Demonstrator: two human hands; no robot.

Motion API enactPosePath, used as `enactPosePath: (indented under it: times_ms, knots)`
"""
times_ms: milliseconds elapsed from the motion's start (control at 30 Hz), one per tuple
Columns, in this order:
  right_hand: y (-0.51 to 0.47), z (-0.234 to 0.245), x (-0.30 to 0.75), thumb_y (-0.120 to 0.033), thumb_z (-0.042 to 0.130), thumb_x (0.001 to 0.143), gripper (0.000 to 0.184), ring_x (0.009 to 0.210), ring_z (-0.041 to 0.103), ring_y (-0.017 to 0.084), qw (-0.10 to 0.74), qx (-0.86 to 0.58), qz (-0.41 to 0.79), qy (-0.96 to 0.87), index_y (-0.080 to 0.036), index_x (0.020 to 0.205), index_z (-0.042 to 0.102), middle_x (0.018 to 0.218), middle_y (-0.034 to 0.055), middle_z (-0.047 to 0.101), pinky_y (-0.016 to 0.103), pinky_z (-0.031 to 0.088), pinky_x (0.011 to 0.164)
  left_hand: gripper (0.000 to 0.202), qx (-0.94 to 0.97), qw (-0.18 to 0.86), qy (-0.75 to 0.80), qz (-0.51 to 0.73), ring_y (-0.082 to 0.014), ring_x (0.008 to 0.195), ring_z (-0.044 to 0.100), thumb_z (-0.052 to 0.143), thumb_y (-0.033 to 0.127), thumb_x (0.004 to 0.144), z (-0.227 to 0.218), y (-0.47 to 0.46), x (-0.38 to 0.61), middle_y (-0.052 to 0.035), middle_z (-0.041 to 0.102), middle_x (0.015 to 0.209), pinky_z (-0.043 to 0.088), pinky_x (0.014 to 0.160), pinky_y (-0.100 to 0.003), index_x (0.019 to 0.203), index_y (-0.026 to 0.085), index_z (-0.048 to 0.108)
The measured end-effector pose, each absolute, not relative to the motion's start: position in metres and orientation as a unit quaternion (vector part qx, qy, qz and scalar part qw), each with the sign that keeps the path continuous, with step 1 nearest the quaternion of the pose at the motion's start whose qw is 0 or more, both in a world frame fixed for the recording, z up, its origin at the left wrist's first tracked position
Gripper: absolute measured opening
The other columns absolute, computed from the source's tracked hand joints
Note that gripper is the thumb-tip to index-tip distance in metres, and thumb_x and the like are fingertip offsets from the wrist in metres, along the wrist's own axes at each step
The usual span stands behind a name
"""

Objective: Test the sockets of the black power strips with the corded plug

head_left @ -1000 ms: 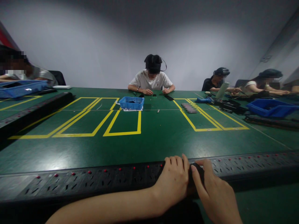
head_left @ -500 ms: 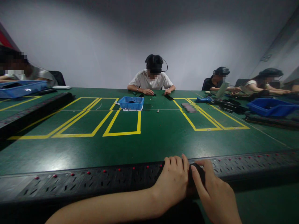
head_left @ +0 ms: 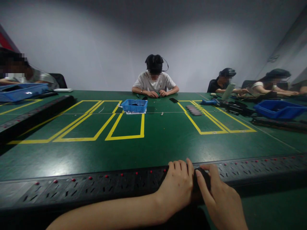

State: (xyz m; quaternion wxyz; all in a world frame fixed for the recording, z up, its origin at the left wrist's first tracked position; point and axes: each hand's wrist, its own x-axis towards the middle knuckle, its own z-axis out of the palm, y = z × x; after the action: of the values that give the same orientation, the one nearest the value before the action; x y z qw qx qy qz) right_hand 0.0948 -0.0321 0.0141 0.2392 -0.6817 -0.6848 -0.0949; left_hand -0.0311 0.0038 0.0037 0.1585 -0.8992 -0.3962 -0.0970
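Note:
A long black power strip [head_left: 112, 185] with slots and red dots runs along the near side of the green table. My left hand [head_left: 176, 185] lies across it, fingers together and bent over its far edge, closed on it. Right beside it, the thumb and fingers of my right hand [head_left: 219, 195] are closed around a black rounded object [head_left: 203, 177] at the strip. My fingers hide most of that object, so its kind is unclear. The two hands are close together, with the black object between them.
Yellow tape outlines [head_left: 124, 138] mark the green table [head_left: 165, 143]. A light blue bin [head_left: 134, 106] stands ahead, a dark blue bin [head_left: 279, 110] to the right. A flat greyish item [head_left: 194, 110] lies right of centre. A co-worker [head_left: 154, 80] sits opposite; others sit at both sides.
The co-worker opposite has brought both hands together and let go of a black flat piece, which now lies on the table. My own hands have hardly moved.

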Motion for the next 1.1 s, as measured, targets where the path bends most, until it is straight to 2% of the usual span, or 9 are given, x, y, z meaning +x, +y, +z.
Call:
enactPosePath:
  times_ms: [133, 300, 500, 1100]
  knots:
    - [-0.0326, 0.0151, 0.0949, -0.044, 0.023, 0.089, 0.033, 0.039, 0.059, 0.020, 0.242, -0.678, -0.099, -0.687, -0.020, 0.091, 0.046, 0.051, -0.0003, 0.061, 0.024, 0.037, 0.035, 0.054, -0.898, 0.170, -0.395, -0.092, -0.0239, 0.079, 0.053, 0.028, 0.036, 0.087, 0.0025, 0.0040, -0.0307, -0.0172, 0.054, 0.093, 0.042, 0.068, -0.038, 0.127, 0.001, 0.034]
    - [-0.0325, 0.0151, 0.0955, -0.044, 0.024, 0.089, 0.032, 0.038, 0.059, 0.020, 0.237, -0.680, -0.100, -0.687, -0.020, 0.091, 0.046, 0.050, -0.0009, 0.061, 0.024, 0.037, 0.034, 0.060, -0.898, 0.164, -0.396, -0.099, -0.0252, 0.080, 0.053, 0.024, 0.044, 0.087, 0.0036, 0.0033, -0.0306, -0.0176, 0.054, 0.093, 0.042, 0.068, -0.039, 0.126, 0.000, 0.035]
    - [-0.0320, 0.0155, 0.0953, -0.043, 0.024, 0.089, 0.032, 0.039, 0.059, 0.019, 0.235, -0.684, -0.096, -0.684, -0.020, 0.091, 0.046, 0.052, -0.0004, 0.062, 0.024, 0.037, 0.035, 0.054, -0.898, 0.165, -0.396, -0.096, -0.0254, 0.081, 0.053, 0.025, 0.037, 0.088, 0.0026, 0.0035, -0.0307, -0.0185, 0.054, 0.093, 0.042, 0.068, -0.039, 0.127, 0.000, 0.035]
    - [-0.0326, 0.0156, 0.0951, -0.044, 0.023, 0.089, 0.033, 0.038, 0.059, 0.020, 0.233, -0.683, -0.098, -0.685, -0.021, 0.090, 0.045, 0.052, -0.0006, 0.062, 0.024, 0.037, 0.034, 0.056, -0.900, 0.155, -0.396, -0.098, -0.0268, 0.083, 0.053, 0.022, 0.039, 0.089, 0.0029, 0.0037, -0.0310, -0.0193, 0.054, 0.096, 0.042, 0.069, -0.040, 0.127, -0.001, 0.035]
